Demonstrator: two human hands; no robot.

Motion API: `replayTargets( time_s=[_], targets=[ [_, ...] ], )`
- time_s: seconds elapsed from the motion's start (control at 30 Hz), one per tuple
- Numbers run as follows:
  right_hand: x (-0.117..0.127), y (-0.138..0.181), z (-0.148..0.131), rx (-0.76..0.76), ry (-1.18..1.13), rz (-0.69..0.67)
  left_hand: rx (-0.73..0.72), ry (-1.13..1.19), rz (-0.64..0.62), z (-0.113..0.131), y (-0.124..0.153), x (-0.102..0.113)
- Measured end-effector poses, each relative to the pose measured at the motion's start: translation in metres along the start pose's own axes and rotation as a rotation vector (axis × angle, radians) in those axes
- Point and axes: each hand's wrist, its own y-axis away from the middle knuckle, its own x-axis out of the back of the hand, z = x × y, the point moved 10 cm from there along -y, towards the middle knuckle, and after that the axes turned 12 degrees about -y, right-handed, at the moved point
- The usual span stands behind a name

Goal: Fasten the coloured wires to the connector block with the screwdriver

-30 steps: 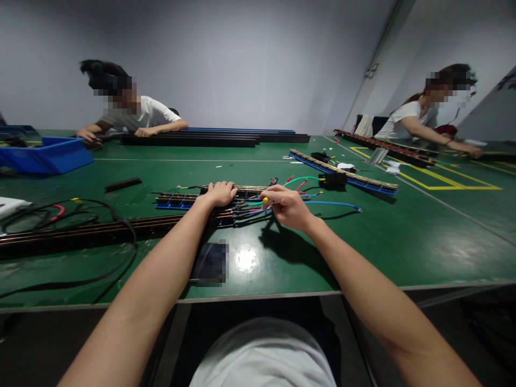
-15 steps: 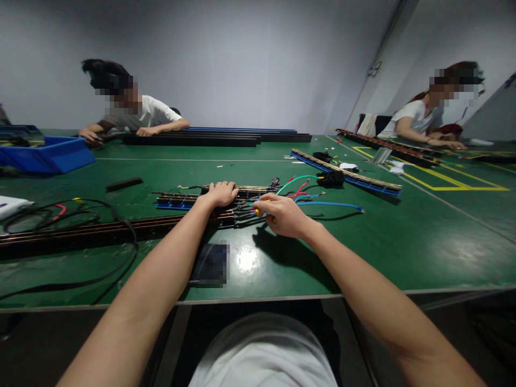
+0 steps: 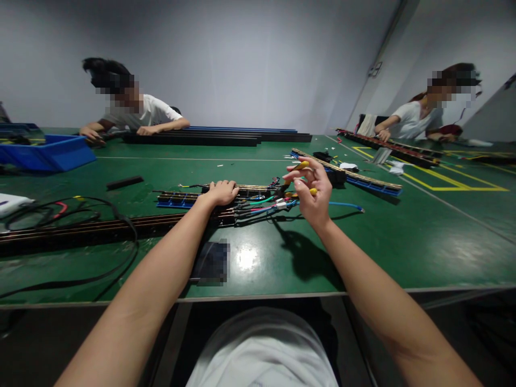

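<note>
My left hand (image 3: 221,193) lies flat with fingers apart on a narrow black rail (image 3: 253,188) with brass-coloured strips, pressing on its top. My right hand (image 3: 316,193) holds yellow-handled pliers (image 3: 301,165), the two handles spread apart across its fingers. The dark jaws point left at a bundle of coloured wires (image 3: 258,209), close to a small white piece; whether they touch it I cannot tell. Those wires come out of the end of a long dark rail (image 3: 161,223) with copper strips. A blue wire (image 3: 344,205) reaches out to the right beneath my right hand.
A blue-based rail (image 3: 363,183) lies slantwise at right. The blue bin (image 3: 60,153), a black strap (image 3: 133,236) and a short black bar (image 3: 124,183) are at left. A dark flat object (image 3: 212,260) lies near the front edge. Two people work across the table (image 3: 382,242).
My right hand has moved right and up with the pliers, and their handles now stand spread. The fanned-out wires are drawn closer together. My left hand stays put.
</note>
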Motion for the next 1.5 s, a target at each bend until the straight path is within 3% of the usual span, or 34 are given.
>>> replayTargets(
  time_s=[0.33, 0.53, 0.6, 0.77, 0.87, 0.97, 1.13, 1.27, 1.37, 1.5],
  targets=[
    [0.008, -0.005, 0.023, -0.141, 0.014, 0.028, -0.001, -0.012, 0.009, -0.001, -0.002, -0.002],
    [-0.014, 0.003, 0.029, -0.198, 0.074, -0.154, -0.004, -0.01, 0.016, -0.002, -0.004, -0.004],
    [-0.031, 0.012, 0.017, -0.1, 0.158, -0.272, 0.001, -0.013, 0.017, -0.002, -0.003, -0.003],
    [-0.089, 0.053, -0.019, 0.356, 0.319, -0.674, 0.009, -0.01, 0.017, -0.001, 0.0, -0.001],
    [-0.105, 0.068, -0.016, 0.421, 0.409, -0.821, 0.001, -0.005, 0.024, 0.0, 0.0, 0.0],
    [-0.094, 0.055, -0.017, 0.342, 0.383, -0.732, 0.002, -0.013, 0.016, 0.0, 0.0, -0.001],
    [-0.041, 0.02, -0.029, 0.179, 0.255, -0.31, -0.006, -0.012, 0.018, 0.0, 0.0, -0.002],
    [-0.017, 0.012, -0.027, 0.069, 0.068, -0.128, -0.013, -0.009, 0.021, 0.0, 0.001, -0.001],
    [-0.017, 0.012, -0.02, 0.026, 0.043, -0.107, -0.005, -0.013, 0.018, 0.0, 0.001, -0.001],
    [-0.037, 0.019, -0.019, 0.052, 0.123, -0.249, -0.004, -0.015, 0.017, 0.0, 0.001, -0.001]
  ],
)
